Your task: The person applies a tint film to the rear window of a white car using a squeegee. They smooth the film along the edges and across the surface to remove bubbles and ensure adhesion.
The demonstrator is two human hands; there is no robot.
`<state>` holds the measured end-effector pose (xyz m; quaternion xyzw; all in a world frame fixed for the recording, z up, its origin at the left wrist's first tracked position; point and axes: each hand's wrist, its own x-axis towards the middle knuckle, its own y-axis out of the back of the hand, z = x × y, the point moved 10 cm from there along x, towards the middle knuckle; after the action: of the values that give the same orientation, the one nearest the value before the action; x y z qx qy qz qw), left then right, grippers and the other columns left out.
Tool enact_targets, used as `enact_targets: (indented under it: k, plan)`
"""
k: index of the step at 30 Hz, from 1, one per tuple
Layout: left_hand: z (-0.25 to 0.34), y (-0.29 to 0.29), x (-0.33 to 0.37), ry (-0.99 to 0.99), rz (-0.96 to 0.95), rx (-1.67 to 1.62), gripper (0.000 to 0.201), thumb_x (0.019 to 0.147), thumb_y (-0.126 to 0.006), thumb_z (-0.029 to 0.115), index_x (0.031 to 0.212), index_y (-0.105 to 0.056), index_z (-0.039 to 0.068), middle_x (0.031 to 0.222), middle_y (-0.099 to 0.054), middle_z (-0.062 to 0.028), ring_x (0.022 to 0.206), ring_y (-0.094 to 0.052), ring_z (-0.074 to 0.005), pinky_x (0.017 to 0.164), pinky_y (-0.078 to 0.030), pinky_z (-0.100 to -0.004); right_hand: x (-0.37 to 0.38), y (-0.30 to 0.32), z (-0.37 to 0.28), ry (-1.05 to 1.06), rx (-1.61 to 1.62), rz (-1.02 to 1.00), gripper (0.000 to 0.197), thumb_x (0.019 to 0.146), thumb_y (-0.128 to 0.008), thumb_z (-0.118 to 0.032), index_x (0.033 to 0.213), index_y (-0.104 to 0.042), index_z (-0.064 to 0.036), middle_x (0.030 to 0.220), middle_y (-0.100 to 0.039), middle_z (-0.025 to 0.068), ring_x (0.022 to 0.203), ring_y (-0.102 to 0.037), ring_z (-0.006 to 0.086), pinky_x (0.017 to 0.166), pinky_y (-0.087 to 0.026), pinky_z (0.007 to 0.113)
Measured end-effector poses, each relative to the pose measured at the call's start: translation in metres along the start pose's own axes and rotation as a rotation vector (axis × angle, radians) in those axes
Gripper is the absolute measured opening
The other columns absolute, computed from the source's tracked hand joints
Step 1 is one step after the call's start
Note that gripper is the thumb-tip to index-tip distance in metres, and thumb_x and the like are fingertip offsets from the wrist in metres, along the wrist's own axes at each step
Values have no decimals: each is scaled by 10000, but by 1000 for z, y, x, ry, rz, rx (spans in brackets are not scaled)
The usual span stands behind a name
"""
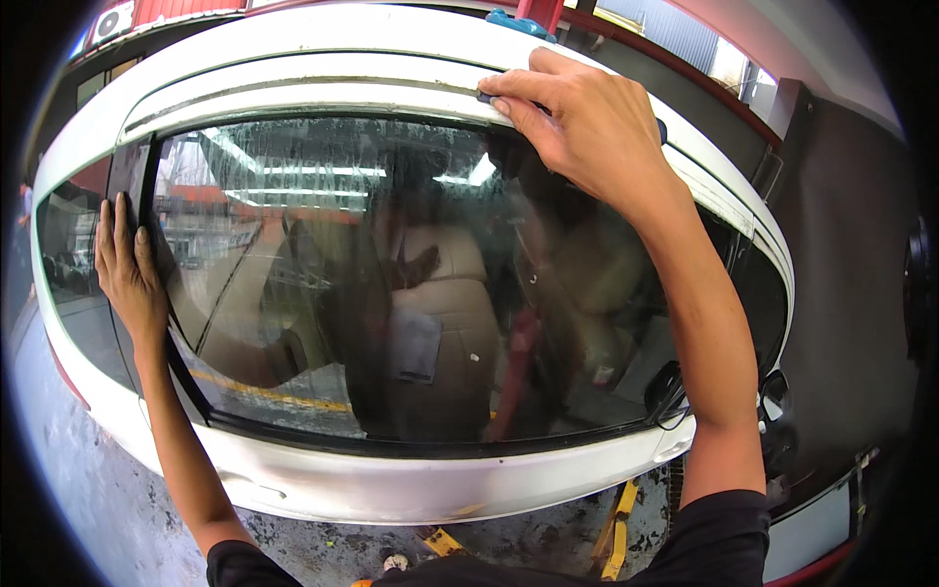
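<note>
A white car [323, 474] stands side-on before me, its dark side window [440, 293] streaked and hazy near the top. With fingers stretched out, my left hand [132, 269] lies flat against the dark pillar [137, 186] at the window's left edge. Up at the strip above the glass, my right hand [587, 117] pinches a small dark piece [485, 96] between thumb and fingers. Most of that piece is hidden by the hand, and I cannot tell its kind. A grimy grey line [323, 86] runs along the white door frame to the left of it.
Through the glass show beige seats [445, 303]. A side mirror [775, 391] sticks out at the right. Yellow metal arms [618, 528] lie on the stained floor [333, 548] below the car. Beyond the roof rises a red post [540, 14] with a blue cloth [518, 23].
</note>
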<state>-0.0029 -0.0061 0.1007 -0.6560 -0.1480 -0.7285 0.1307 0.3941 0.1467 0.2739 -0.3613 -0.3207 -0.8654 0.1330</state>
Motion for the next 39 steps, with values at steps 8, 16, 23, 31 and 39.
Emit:
enact_targets:
  k: [8,16,23,31,39]
  plan:
    - [0,1,2,-9,3,-4,439,1110,-491,305,1536,-547,215,1594,-485,-125,1441,-463,-352,1192,-349,-462,4,-5,-3,22,4,49,172,973,-671,-302,1040,-788,-195,838,-637,51,732,-679,308,631,-528,441]
    - [-1,-6,1,15,26,-3,463,1102,-504,344,1559,-514,268,1603,-483,-91,1427,-488,-353,1171,-374,-464,-9,-3,14,-58,93,17,221,981,-670,-332,1102,-804,-206,871,-664,66,788,-692,312,659,-528,458]
    - [8,-2,-1,55,-2,21,462,1106,-491,341,1562,-509,269,1614,-472,-65,1456,-453,-340,1197,-336,-465,2,-2,-1,-24,-6,-18,180,960,-697,-299,1060,-806,-196,880,-675,54,755,-693,311,665,-546,451]
    - [6,-3,3,26,28,-7,450,1107,-491,338,1548,-531,259,1598,-489,-90,1437,-471,-350,1178,-363,-477,-4,-16,7,-127,199,129,190,968,-689,-307,1048,-806,-181,884,-688,42,774,-695,307,675,-542,448]
    - [-5,-6,0,61,-4,17,461,1103,-496,375,1559,-512,303,1622,-466,-49,1459,-450,-334,1198,-330,-466,-6,-7,14,-90,76,41,213,991,-684,-322,1115,-810,-202,817,-636,26,708,-651,255,634,-488,398]
